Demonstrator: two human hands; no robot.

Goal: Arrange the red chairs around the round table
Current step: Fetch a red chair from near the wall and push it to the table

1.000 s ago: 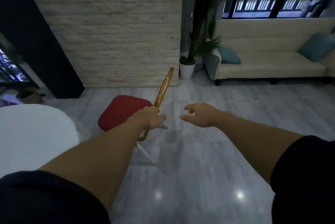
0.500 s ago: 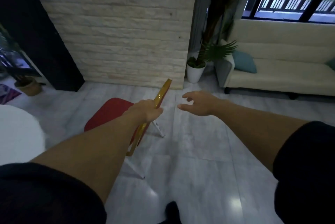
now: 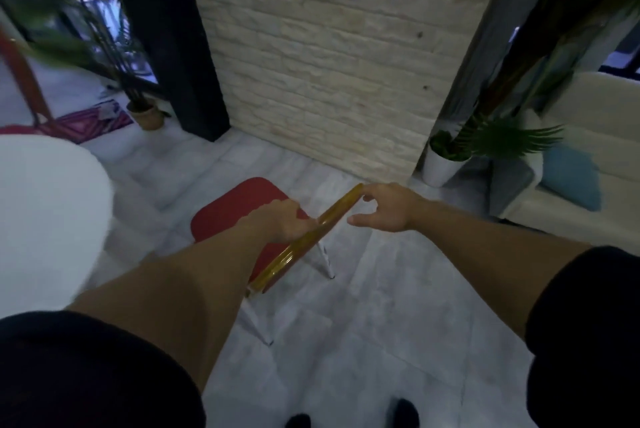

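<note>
A chair with a red seat, white legs and an amber see-through backrest stands on the tiled floor in front of me. My left hand is closed around the top rail of that backrest near its middle. My right hand hovers at the rail's far end, fingers spread, fingertips touching or nearly touching the tip. The round white table fills the left side. Beyond the table, part of a second red chair shows at the far left.
A pale brick wall and a black pillar stand ahead. A white planter and a cream sofa with a blue cushion are on the right. A tan pot and a pink mat lie at left.
My view has swung left and lower, so the table now looms larger. My left hand keeps its grip on the backrest. My right hand has come in to the rail's far end.
</note>
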